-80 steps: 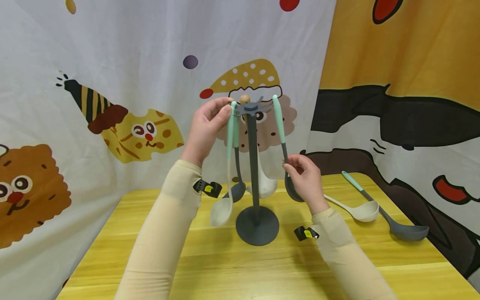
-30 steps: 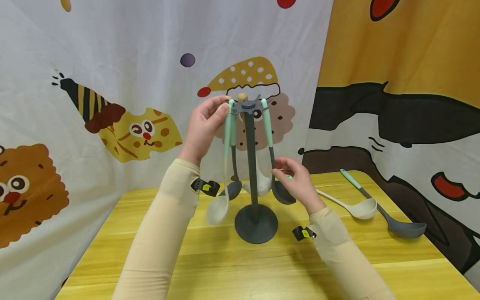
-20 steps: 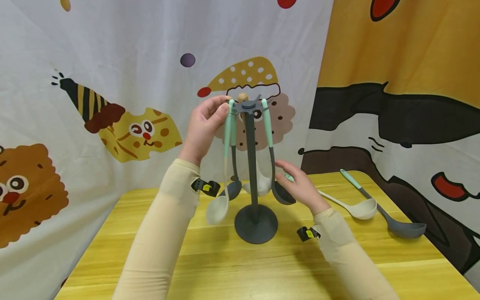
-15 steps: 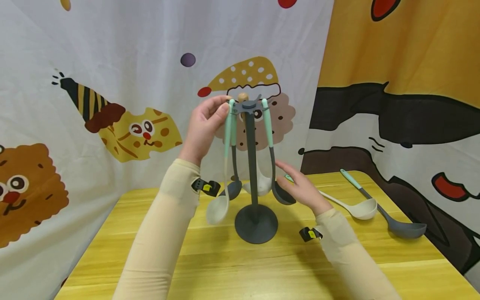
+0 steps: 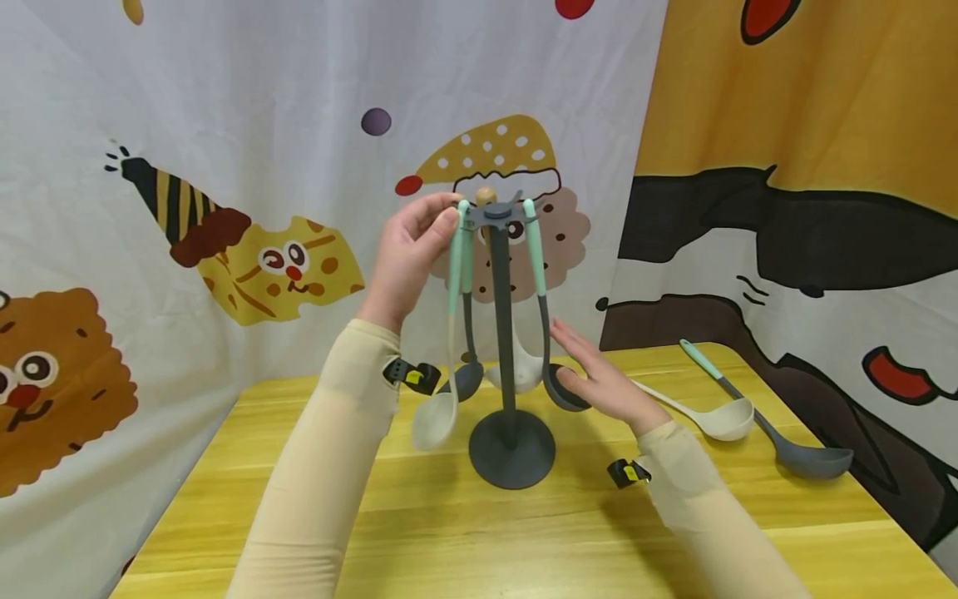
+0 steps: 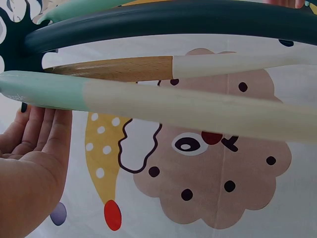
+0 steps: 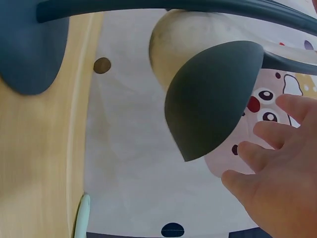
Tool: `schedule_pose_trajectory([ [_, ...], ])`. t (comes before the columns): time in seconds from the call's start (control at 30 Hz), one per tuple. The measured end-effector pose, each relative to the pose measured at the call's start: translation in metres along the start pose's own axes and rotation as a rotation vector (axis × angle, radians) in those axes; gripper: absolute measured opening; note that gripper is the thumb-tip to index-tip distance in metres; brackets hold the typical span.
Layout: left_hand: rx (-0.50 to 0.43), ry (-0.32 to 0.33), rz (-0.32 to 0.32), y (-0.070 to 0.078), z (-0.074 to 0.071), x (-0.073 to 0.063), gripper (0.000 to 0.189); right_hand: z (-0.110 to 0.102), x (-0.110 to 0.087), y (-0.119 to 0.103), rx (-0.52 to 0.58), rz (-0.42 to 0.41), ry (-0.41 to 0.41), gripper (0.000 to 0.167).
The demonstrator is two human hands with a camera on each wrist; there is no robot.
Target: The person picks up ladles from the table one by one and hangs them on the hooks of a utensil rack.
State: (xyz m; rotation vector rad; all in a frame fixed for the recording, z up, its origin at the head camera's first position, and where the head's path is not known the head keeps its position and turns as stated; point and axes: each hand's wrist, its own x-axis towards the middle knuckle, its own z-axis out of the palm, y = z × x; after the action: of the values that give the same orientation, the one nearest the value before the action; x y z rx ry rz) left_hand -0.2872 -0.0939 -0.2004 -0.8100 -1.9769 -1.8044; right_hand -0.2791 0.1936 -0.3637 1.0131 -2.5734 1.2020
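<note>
Dark ladle (image 5: 538, 279) hangs from rack (image 5: 503, 316), which I see standing short of far edge of table (image 5: 449, 541). Long axis near upright, bowl low, just left of right hand (image 5: 602, 383). Right hand nearer: fingers spread, nothing held; contact I can't confirm. Left hand (image 5: 407, 258) pinches rack's top beside hanging pale ladle (image 5: 456, 266).

The location is a curtained-off work area: cartoon-print curtains (image 5: 284, 100) back a wood-grain tabletop (image 5: 464, 541); the room beyond is hidden.
</note>
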Motion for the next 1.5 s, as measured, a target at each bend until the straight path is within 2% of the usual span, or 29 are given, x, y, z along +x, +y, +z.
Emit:
schedule_pose_trajectory([
  [0.23,-0.004,-0.002,0.009,-0.001,0.001,0.000,0.035,0.000,-0.003,0.003,-0.068,-0.024,-0.041,0.091],
  [0.37,-0.001,-0.001,0.017,-0.001,0.001,0.000,0.035,-0.002,-0.005,0.004,-0.133,-0.045,-0.068,0.091],
  [0.6,0.001,0.001,0.013,0.000,0.000,0.000,0.035,-0.007,-0.008,0.003,-0.245,-0.001,-0.103,0.087],
  [0.8,0.004,0.003,0.019,-0.001,0.000,0.000,0.034,-0.011,-0.012,0.005,-0.337,0.012,-0.113,0.086],
  [1.0,-0.008,0.002,0.026,-0.001,0.001,0.000,0.034,-0.014,-0.016,0.006,-0.426,0.012,-0.156,0.089],
  [1.5,0.000,0.003,0.025,0.001,0.001,-0.001,0.033,-0.023,-0.032,0.020,-0.538,0.036,-0.192,0.096],
])
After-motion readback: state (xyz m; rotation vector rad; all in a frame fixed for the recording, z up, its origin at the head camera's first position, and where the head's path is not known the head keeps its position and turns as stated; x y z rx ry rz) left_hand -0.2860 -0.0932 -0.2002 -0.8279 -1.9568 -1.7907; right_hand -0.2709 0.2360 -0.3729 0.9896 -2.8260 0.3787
